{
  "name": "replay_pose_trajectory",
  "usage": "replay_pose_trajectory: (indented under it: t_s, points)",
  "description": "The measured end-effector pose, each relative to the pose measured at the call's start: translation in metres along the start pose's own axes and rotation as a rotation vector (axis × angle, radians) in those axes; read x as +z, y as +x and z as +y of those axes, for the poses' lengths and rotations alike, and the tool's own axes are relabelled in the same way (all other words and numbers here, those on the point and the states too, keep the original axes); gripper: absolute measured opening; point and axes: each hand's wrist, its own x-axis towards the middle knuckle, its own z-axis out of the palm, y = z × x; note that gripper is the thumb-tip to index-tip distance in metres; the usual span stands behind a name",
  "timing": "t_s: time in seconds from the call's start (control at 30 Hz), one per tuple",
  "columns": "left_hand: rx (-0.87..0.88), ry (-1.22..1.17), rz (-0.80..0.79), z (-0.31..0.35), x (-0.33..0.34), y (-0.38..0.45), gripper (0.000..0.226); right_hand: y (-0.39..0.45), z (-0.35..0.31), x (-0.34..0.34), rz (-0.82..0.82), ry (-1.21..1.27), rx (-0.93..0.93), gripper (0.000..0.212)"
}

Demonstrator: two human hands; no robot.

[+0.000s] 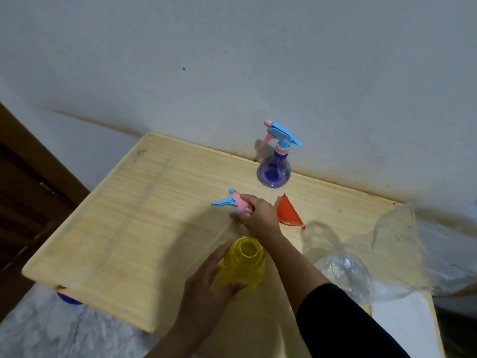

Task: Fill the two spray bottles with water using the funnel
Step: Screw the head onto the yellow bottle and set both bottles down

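The left hand (206, 285) wraps its fingers around the open yellow bottle (244, 264) standing on the wooden table (129, 228). The right hand (258, 215) grips the pink-blue spray head (232, 202) above the table, just beside the red funnel (289, 210). The purple bottle (275, 171) stands capped near the wall.

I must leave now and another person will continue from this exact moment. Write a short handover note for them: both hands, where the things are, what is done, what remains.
Left hand: holds the yellow bottle upright at the near table edge, mouth open.
Right hand: holds that bottle's pink and blue spray head at the table surface, dip tube still attached.
Red funnel: lies on its side just right of the right hand.
Purple bottle: stands by the wall, spray head still on.
Clear plastic water bottles: lie at the right.
Done: yellow bottle opened.
Left: place funnel, fill yellow, recap; then open, fill and recap purple.
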Motion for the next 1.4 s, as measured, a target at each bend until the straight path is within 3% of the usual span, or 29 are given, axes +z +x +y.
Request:
replay_pose_trajectory:
  t_s: [0.2,0.43,0.7,0.87,1.2,1.4]
  points:
    - [0.035,0.015,-0.015,0.000,-0.002,0.000,0.071,-0.010,-0.027,-0.017,0.183,0.278,-0.053,0.058]
    - [0.023,0.023,-0.023,0.005,-0.004,-0.001,0.070,-0.051,-0.089,-0.077,0.501,0.490,-0.271,0.056]
    - [0.040,-0.015,-0.054,0.008,-0.005,-0.003,0.076,-0.130,-0.106,-0.133,0.713,0.242,-0.541,0.057]
    - [0.019,-0.120,-0.047,0.003,-0.002,-0.001,0.068,-0.158,-0.106,-0.138,0.807,0.051,-0.672,0.056]
    - [0.047,-0.159,-0.041,-0.005,0.003,-0.001,0.068,-0.166,-0.107,-0.127,0.852,-0.143,-0.772,0.056]
    - [0.066,-0.165,-0.033,-0.005,0.003,-0.001,0.066,-0.168,-0.079,-0.078,0.678,-0.070,-0.763,0.061]
